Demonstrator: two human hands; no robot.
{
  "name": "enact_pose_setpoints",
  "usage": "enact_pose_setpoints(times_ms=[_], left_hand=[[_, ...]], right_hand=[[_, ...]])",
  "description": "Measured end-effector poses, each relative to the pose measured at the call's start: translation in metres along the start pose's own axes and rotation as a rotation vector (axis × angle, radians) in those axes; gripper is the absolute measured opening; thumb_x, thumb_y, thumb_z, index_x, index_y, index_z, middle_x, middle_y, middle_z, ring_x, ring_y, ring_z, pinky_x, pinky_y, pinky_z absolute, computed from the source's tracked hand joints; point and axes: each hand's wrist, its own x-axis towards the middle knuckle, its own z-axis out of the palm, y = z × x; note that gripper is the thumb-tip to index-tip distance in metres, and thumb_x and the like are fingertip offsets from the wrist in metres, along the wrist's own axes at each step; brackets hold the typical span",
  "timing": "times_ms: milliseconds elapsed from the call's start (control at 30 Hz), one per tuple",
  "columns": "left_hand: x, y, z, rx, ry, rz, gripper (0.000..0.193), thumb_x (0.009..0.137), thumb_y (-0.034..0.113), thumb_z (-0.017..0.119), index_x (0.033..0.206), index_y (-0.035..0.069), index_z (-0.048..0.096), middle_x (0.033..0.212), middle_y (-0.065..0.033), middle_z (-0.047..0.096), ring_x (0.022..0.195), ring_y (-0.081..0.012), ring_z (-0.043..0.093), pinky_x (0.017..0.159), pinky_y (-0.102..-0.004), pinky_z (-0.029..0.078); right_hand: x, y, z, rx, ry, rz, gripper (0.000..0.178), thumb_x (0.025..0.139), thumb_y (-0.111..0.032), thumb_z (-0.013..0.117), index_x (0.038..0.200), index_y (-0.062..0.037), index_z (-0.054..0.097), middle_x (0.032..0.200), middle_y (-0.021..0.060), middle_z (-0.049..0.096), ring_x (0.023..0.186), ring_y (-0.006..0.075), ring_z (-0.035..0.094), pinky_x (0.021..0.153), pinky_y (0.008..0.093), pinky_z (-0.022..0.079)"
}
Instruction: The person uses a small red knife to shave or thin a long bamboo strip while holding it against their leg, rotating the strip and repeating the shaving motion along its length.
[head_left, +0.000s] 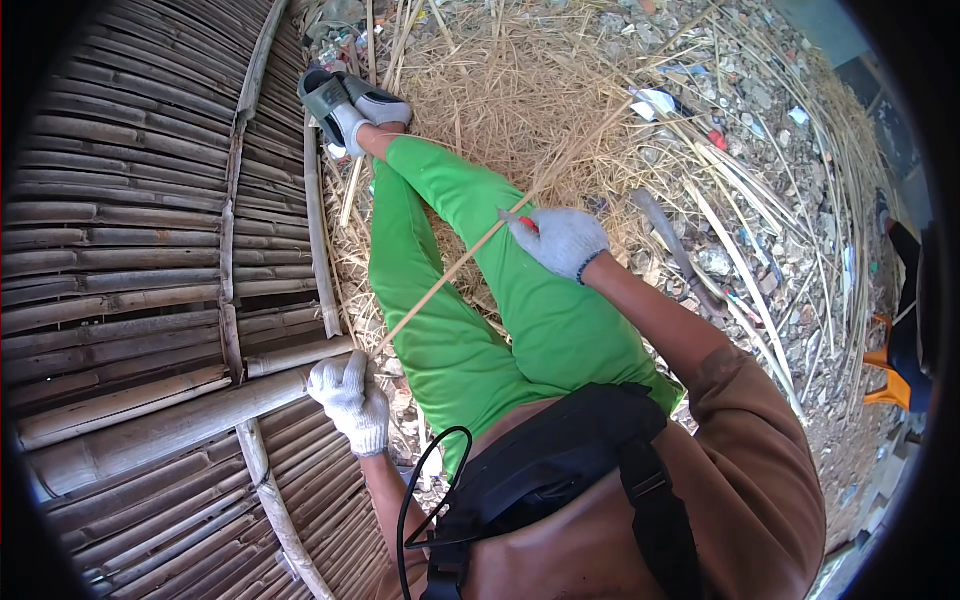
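A long, thin bamboo strip [437, 288] slants across my green-trousered legs, from near my left hand up to the far right. My left hand [352, 402], in a white knitted glove, is closed at the strip's lower end, beside the bamboo slats. My right hand [562, 241], also gloved, is closed around a small knife with a red handle [529, 224]. Its short blade [508, 215] meets the strip above my right thigh. The glove hides most of the handle.
A bamboo slat platform [130, 240] fills the left side. Bamboo shavings [490, 85] cover the ground by my feet. A large curved blade tool [672, 240] lies right of my right hand among rubble and loose strips. Another person sits on an orange chair [885, 378] far right.
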Motion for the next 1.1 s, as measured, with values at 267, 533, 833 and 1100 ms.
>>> enact_pose_setpoints(times_ms=[267,533,833,1100], left_hand=[[-0.016,-0.031,-0.029,0.127,0.049,0.034,0.022,0.082,0.007,0.087,0.102,0.014,0.079,0.088,-0.0061,0.062,0.091,-0.0324,0.061,0.079,-0.0476,0.048],[-0.032,0.004,0.014,-0.27,-0.146,-0.208,0.013,0.095,0.005,0.075,0.108,0.004,0.078,0.096,-0.0155,0.068,0.093,-0.0379,0.065,0.083,-0.0492,0.053],[-0.013,0.064,0.034,-0.581,-0.387,-0.348,0.026,0.108,0.024,0.072,0.119,0.001,0.079,0.1,-0.0179,0.07,0.092,-0.0359,0.07,0.086,-0.0458,0.056],[-0.01,0.061,0.015,-0.597,-0.641,-0.311,0.03,0.108,0.026,0.072,0.121,-0.001,0.077,0.105,-0.0182,0.072,0.098,-0.0317,0.073,0.09,-0.0421,0.058]], right_hand=[[-0.003,0.003,0.006,0.012,0.035,0.014,0.081,0.112,-0.073,0.038,0.084,-0.0081,0.079,0.086,0.025,0.078,0.082,0.0455,0.078,0.079,0.06,0.062],[-0.014,0.034,0.018,0.278,0.18,-0.045,0.066,0.108,-0.069,0.054,0.101,-0.0077,0.078,0.086,0.0233,0.075,0.083,0.0455,0.074,0.078,0.0544,0.059],[0.017,0.059,0.002,0.877,0.596,0.316,0.059,0.097,-0.056,0.081,0.11,0.0001,0.069,0.088,0.0092,0.068,0.079,0.022,0.063,0.078,0.04,0.055],[0.016,0.07,-0.066,1.33,0.339,0.249,0.037,0.105,-0.039,0.076,0.109,-0.0035,0.066,0.081,0.0005,0.063,0.069,0.0096,0.059,0.061,0.0295,0.05]])
